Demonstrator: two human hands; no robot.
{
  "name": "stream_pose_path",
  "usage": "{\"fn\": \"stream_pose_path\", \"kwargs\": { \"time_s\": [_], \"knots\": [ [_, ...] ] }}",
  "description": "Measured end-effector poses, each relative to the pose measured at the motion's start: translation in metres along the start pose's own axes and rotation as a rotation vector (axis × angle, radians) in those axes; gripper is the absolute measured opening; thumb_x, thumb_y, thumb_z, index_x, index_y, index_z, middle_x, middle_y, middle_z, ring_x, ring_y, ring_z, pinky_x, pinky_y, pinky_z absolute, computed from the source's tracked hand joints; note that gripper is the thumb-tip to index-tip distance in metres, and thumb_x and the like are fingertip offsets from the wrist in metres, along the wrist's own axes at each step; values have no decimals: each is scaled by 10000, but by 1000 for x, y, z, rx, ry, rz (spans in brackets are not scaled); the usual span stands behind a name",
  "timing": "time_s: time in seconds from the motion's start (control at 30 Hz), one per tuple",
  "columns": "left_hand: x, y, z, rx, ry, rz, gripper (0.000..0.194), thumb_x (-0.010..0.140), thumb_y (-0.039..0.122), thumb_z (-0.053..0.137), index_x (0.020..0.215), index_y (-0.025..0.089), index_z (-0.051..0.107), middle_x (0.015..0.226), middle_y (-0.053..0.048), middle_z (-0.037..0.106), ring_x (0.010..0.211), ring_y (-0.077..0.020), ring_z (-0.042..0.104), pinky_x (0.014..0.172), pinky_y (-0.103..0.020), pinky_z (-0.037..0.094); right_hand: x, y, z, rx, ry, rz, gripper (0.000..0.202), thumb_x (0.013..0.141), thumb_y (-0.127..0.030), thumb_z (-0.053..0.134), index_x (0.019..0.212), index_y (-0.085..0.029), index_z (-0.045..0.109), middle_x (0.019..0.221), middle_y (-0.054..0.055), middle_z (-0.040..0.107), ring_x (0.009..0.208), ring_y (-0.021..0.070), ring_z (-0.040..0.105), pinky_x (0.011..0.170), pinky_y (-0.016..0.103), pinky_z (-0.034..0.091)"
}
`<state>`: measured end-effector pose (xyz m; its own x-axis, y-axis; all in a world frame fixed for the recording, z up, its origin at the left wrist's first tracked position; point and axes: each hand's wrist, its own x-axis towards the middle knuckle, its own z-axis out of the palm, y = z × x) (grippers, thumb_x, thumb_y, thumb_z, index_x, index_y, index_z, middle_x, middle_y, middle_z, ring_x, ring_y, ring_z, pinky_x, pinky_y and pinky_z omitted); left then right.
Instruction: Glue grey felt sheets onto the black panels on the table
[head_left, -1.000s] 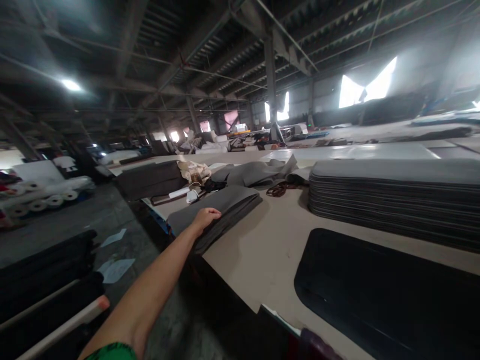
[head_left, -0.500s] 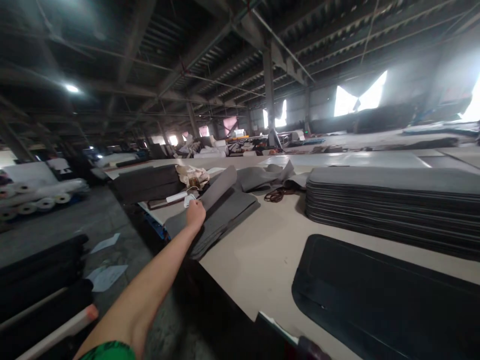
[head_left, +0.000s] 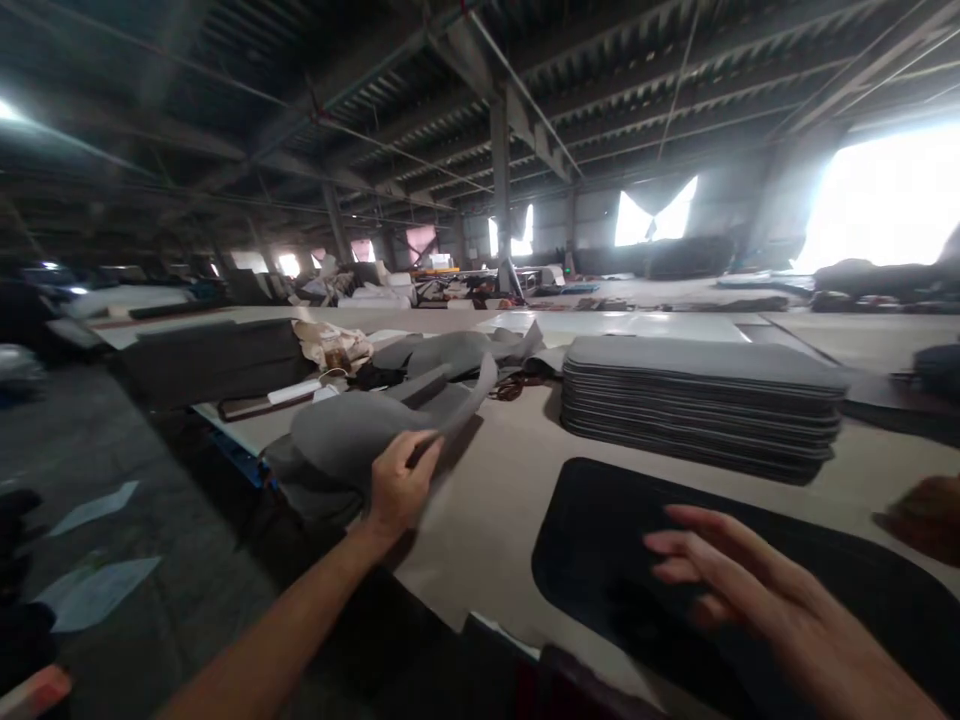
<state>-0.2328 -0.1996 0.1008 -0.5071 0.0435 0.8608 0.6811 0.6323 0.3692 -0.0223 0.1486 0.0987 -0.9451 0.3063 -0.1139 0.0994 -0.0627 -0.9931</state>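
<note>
The left hand (head_left: 396, 490) pinches the near edge of a grey felt sheet (head_left: 352, 430), lifted and bowed above a low pile of the same sheets (head_left: 300, 490) at the surface's (head_left: 487, 520) left edge. The sheet's long axis runs away from the hand toward the far right. The right hand (head_left: 750, 590) hovers open, fingers spread, holding nothing, over a dark mat (head_left: 600, 540), well apart from the sheet. A taller stack of grey panels (head_left: 697, 400) stands beyond the mat.
</note>
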Motion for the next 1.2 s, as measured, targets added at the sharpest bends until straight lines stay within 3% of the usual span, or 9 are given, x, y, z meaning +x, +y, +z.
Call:
{"fn": "stream_pose_path", "kwargs": {
  "time_s": [0.13, 0.23, 0.33, 0.5, 0.63, 0.7, 0.87, 1.03, 1.2],
  "knots": [
    [-49, 27, 0, -133, 22, 211, 135, 916, 233, 628, 1033, 226, 696, 706, 3, 604, 622, -130, 563, 621, -241, 465, 44, -12, 56, 259, -201, 158, 626, 877, -563, 668, 1343, -189, 484, 1277, 192, 621, 1065, 297, 667, 748, 372, 606],
    [-75, 40, 1, -205, -1, 329, 305, 894, 117, 622, 1155, 267, 666, 673, 22, 531, 592, -115, 515, 568, -230, 418, 77, -19, 79, 378, -257, 246, 570, 978, -557, 490, 1355, -135, 426, 1142, 204, 665, 973, 279, 698, 725, 384, 603],
    [-93, 46, 0, -255, -56, 411, 377, 896, 92, 594, 1228, 268, 632, 699, 9, 530, 616, -130, 507, 568, -247, 402, 99, -26, 77, 469, -338, 233, 470, 1017, -547, 356, 1203, -151, 529, 931, 135, 701, 833, 238, 710, 697, 351, 596],
    [-117, 46, -6, -315, -207, 511, 325, 962, 161, 501, 1267, 207, 602, 712, -21, 535, 617, -157, 494, 562, -282, 377, 113, -36, 55, 444, -323, 185, 618, 959, -701, 334, 967, -159, 631, 752, 114, 692, 698, 235, 692, 646, 336, 580],
    [-128, 45, -7, -332, -334, 494, 286, 988, 210, 466, 1235, 219, 609, 707, -29, 555, 621, -166, 524, 553, -292, 375, 113, -38, 55, 192, -335, 196, 232, 773, -323, 715, 893, -134, 652, 701, 89, 693, 613, 215, 664, 607, 307, 562],
    [-129, 48, -9, -354, -408, 475, 259, 995, 247, 479, 1218, 228, 610, 716, -34, 579, 630, -166, 544, 555, -291, 390, 112, -39, 60, 149, -339, 166, 277, 619, -122, 719, 885, -149, 647, 691, 54, 694, 573, 206, 645, 570, 302, 550],
    [-105, 60, -30, -448, -408, 334, 368, 978, 470, 525, 1239, 224, 608, 821, -70, 652, 737, -186, 622, 639, -296, 494, 98, -56, 73, 188, -315, -1, 370, 574, -146, 704, 938, -197, 658, 728, 4, 705, 570, 186, 631, 548, 285, 528],
    [-41, 37, -36, -441, 30, -256, 333, 983, 456, 484, 1157, 201, 609, 900, -45, 659, 811, -172, 653, 727, -274, 542, 70, -87, 82, 261, -341, -124, 409, 551, -177, 737, 955, -197, 671, 739, -3, 705, 583, 176, 632, 569, 278, 519],
    [3, -8, -25, -122, -210, -526, 453, 914, 536, 540, 1165, 165, 614, 1130, -103, 674, 1074, -256, 637, 982, -431, 514, 48, -95, 91, 287, -439, -170, 350, 576, -190, 736, 921, -194, 678, 732, -19, 694, 591, 159, 620, 592, 267, 501]
  ]
}}
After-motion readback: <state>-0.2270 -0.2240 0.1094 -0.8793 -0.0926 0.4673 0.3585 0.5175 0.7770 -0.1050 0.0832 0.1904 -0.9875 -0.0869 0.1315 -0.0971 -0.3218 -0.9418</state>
